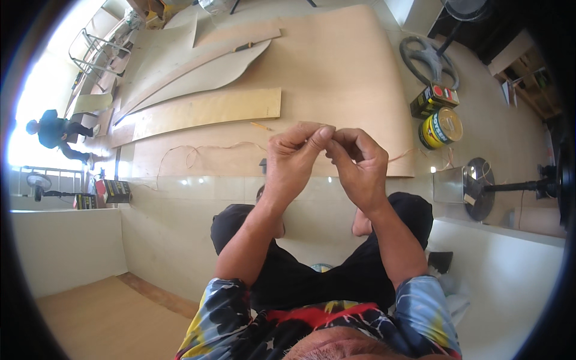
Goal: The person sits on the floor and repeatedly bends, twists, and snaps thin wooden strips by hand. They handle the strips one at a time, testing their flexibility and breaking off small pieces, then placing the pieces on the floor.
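My left hand (295, 157) and my right hand (363, 162) meet at the fingertips, raised in front of my knees. Both are closed in a pinch, thumbs against the fingers. Whatever lies between the fingertips is too small or hidden to make out. Beneath them spreads a large tan sheet (336, 66) on the floor. A yellow pencil (261, 126) rests on it, left of my left hand. Farther left lies a yellowish board (207, 112). Beyond that, a long thin wooden strip (198, 71) carries a dark-handled cutter (243, 47).
A yellow can (441, 128) and a dark rectangular tin (433, 99) stand at the right, near a grey ring-shaped fan base (429, 62). A thin cord (192, 150) crosses the sheet. Another person (59, 134) is at the far left. Low white walls (69, 246) flank me.
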`<state>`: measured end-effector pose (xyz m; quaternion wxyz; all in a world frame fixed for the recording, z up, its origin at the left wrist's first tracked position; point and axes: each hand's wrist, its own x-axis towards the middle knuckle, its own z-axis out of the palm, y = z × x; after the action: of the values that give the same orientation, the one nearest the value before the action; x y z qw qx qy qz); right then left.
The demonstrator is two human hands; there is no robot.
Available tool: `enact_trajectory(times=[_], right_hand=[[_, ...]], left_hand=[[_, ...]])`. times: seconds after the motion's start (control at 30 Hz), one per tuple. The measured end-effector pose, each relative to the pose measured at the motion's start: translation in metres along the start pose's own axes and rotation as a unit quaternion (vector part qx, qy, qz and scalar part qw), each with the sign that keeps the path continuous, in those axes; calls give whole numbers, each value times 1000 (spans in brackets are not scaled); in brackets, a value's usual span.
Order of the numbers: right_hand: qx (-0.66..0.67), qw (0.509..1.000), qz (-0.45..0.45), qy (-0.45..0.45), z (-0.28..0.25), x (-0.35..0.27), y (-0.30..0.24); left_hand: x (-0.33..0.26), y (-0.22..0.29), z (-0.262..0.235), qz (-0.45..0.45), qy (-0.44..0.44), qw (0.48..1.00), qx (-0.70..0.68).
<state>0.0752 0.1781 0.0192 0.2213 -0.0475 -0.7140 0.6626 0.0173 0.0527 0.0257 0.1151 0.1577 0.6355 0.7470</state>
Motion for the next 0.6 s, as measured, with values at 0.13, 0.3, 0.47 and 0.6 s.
enact_trajectory(times=[0.13,0.3,0.47,0.6], right_hand=[[-40,999,-11,-34,-1,-6,2],[7,993,44,-113,10,-20,8],[-12,995,10,-101,25,-25,18],[-57,995,-48,-59,29,-25,21]], left_hand=[[-7,1,-9,17,10,1000,4],[-7,4,-30,24,72,997,4],[2,2,-48,16,79,995,-58],[4,0,-57,37,55,992,-105]])
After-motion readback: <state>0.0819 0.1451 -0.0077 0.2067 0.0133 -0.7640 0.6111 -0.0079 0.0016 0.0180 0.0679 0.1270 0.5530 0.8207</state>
